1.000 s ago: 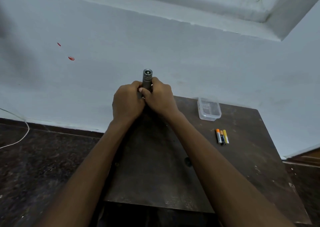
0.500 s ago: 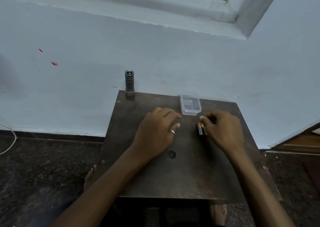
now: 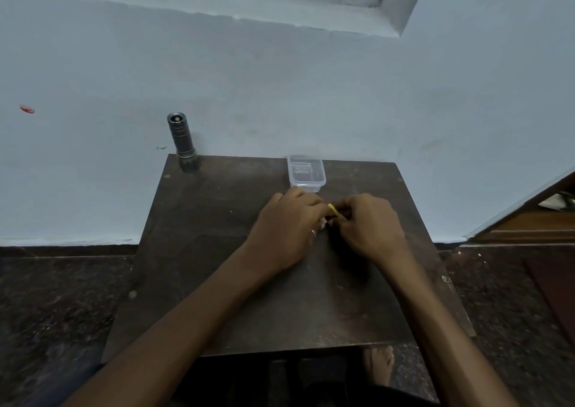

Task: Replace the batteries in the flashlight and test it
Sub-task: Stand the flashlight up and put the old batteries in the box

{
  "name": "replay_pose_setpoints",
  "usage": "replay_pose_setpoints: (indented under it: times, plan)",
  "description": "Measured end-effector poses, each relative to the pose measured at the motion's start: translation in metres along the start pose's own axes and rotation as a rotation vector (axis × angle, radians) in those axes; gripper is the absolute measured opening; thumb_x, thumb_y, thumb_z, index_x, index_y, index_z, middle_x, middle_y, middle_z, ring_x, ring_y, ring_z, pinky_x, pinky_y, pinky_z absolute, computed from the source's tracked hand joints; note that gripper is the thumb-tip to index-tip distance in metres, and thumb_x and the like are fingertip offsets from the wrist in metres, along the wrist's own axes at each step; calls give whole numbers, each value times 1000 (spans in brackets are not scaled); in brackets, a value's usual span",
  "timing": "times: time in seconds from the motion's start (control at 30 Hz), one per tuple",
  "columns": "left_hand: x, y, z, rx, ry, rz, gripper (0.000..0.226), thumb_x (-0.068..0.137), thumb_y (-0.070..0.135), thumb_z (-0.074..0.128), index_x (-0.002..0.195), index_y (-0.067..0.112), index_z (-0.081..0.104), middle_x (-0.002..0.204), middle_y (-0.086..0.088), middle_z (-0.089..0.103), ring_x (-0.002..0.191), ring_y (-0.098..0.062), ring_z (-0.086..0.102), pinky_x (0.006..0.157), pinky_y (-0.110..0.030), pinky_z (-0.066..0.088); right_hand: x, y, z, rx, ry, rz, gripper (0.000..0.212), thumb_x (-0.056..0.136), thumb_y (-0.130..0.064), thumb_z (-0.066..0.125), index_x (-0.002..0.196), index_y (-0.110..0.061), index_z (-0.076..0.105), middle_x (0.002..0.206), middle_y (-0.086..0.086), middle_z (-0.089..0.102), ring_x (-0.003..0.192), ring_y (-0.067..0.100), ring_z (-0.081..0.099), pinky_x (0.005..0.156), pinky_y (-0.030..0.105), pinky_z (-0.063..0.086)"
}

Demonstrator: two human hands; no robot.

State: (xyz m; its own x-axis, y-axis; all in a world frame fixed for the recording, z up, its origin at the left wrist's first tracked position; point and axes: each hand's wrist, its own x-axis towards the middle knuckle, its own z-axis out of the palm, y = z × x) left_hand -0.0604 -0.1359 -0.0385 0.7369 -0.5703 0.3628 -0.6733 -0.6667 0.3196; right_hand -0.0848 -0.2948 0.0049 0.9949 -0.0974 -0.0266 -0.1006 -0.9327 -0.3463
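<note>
Flashlight (image 3: 181,139) stands upright at upper left corner of dark counter (image 3: 217,251), just left of frame centre, against pale wall (image 3: 280,95) — well apart from both hands. Clear plastic box (image 3: 306,173) sits at counter's far edge, just above hands. Left hand (image 3: 287,232) and right hand (image 3: 370,226) meet at frame centre, fingers curled together around batteries (image 3: 333,210) — only yellow tip shows between them, rest hidden. Which hand actually grips batteries: cannot tell. Ring (image 3: 313,232) on left hand finger. Bare foot (image 3: 381,366) visible below counter's near edge.
</note>
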Motion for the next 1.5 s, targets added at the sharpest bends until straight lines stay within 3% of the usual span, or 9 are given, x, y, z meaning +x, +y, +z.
replay_pose_setpoints:
  times: [0.23, 0.47, 0.63, 0.77, 0.93, 1.07, 1.2, 1.37, 1.5]
  plan:
    - [4, -7, -1, -15, -36, -32, 19, 89, 21, 58, 104, 21, 70, 98, 2, 69, 99, -27, 56, 77, -44, 48, -3, 4, 4, -64, 75, 19, 14, 86, -19, 59, 91, -17, 72, 93, 7, 69, 92, 36, 64, 69, 36, 51]
    - [36, -9, -31, -16, 235, -224, 21, 84, 11, 62, 103, 19, 66, 92, 1, 70, 96, -26, 54, 77, -37, 40, 4, 12, -1, 26, 222, 13, 17, 92, -16, 58, 100, -17, 73, 96, 7, 60, 90, 29, 58, 64, 33, 41]
    - [80, -28, -37, 145, 82, -359, 25, 85, 13, 65, 109, 18, 62, 98, -5, 69, 99, -25, 54, 76, -33, 37, 11, 11, 4, 147, 312, -66, 17, 93, -20, 64, 107, -18, 74, 96, 6, 62, 92, 26, 59, 70, 38, 50]
    - [89, -28, -34, 154, -17, -399, 23, 87, 12, 60, 110, 18, 63, 102, -7, 65, 102, -24, 53, 80, -33, 37, 16, 8, 3, 234, 341, -96, 14, 93, -19, 66, 103, -17, 75, 90, 2, 62, 89, 21, 57, 68, 32, 42]
    - [74, -32, -40, -48, 114, -401, 38, 81, 4, 61, 115, 20, 64, 105, 5, 72, 106, -21, 52, 80, -32, 38, 21, 2, -5, 286, 350, -140, 12, 93, -21, 68, 102, -19, 76, 88, 3, 67, 83, 14, 54, 64, 23, 33]
    - [39, -32, -50, -91, 304, -456, 32, 83, 10, 65, 113, 20, 69, 102, 4, 73, 99, -23, 57, 78, -36, 50, 43, -8, -11, 161, 262, -185, 18, 93, -22, 64, 108, -23, 75, 98, 5, 67, 95, 22, 57, 70, 30, 39]
    - [14, -32, -41, -82, 250, -406, 34, 83, 23, 67, 117, 24, 69, 109, 1, 73, 97, -20, 62, 83, -39, 54, 73, -30, -17, -54, 161, -275, 22, 94, -17, 62, 114, -18, 73, 109, 12, 62, 106, 32, 54, 79, 43, 53]
    - [18, -20, -33, -11, 202, -363, 34, 85, 18, 64, 118, 21, 71, 104, -2, 72, 91, -21, 59, 75, -31, 49, 91, -49, -13, -305, 11, -340, 29, 96, -18, 59, 123, -17, 68, 117, 13, 61, 115, 33, 49, 80, 36, 44]
    - [20, -22, -28, 7, 179, -390, 29, 83, 14, 62, 109, 23, 73, 95, 1, 69, 86, -22, 57, 71, -39, 52, 95, -46, -11, -394, -25, -363, 28, 96, -24, 61, 123, -21, 68, 116, 9, 65, 113, 32, 49, 79, 36, 42]
